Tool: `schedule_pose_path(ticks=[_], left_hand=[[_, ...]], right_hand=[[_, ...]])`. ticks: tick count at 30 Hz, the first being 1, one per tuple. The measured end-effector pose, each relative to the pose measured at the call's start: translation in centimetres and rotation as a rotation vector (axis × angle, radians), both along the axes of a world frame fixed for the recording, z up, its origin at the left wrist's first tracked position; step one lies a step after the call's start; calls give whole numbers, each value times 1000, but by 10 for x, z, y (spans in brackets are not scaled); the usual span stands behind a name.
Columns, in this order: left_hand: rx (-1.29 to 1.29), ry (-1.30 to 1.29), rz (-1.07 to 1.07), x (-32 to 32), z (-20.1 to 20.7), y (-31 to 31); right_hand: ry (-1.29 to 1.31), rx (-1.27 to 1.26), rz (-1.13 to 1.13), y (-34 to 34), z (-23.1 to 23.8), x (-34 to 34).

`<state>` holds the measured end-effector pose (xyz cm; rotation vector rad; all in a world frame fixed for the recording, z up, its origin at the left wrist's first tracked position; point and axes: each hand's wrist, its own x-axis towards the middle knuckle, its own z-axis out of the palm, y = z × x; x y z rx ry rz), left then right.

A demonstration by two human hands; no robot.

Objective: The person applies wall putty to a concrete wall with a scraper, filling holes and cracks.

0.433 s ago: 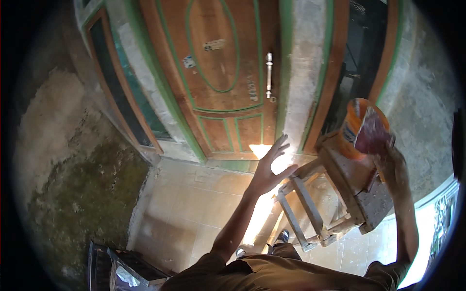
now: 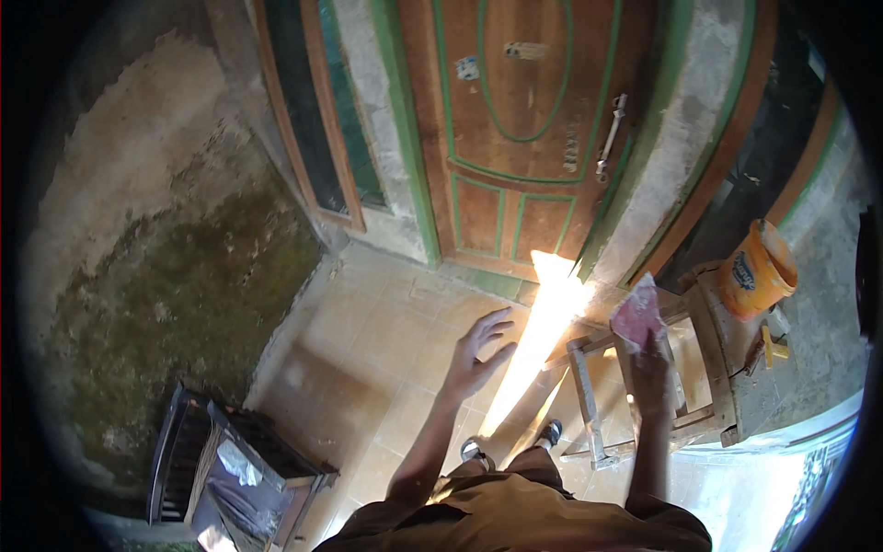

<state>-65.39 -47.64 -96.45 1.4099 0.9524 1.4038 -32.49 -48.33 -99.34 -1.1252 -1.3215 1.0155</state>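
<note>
My right hand is closed around a flat, reddish scraper with whitish smears, holding it up in front of the wooden ladder-like frame. Its fingers are partly in shadow. My left hand is raised over the tiled floor with fingers apart and nothing in it. An orange bucket with pale residue inside its rim stands on the wooden stand at the right. Next to the bucket lies a small tool with a yellow handle.
Ahead is a brown wooden door with green trim and a metal handle. A dark chair with cloth on it stands at the lower left, near a mossy wall. Bright sunlight crosses the tiles.
My right hand has brought the scraper left, away from the orange bucket. The whole view has swung to the right, and my left hand stays raised with its fingers apart.
</note>
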Motion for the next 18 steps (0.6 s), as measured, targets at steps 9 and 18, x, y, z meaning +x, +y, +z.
schedule_pose_path(ticks=[9,18], left_hand=[[-119,-80,189,-102,-37,-19],[-141,83,285,-196,-44,40]], right_hand=[[1067,-382,259,27,5,-209],[1048,-457,352,108,-53,-276]])
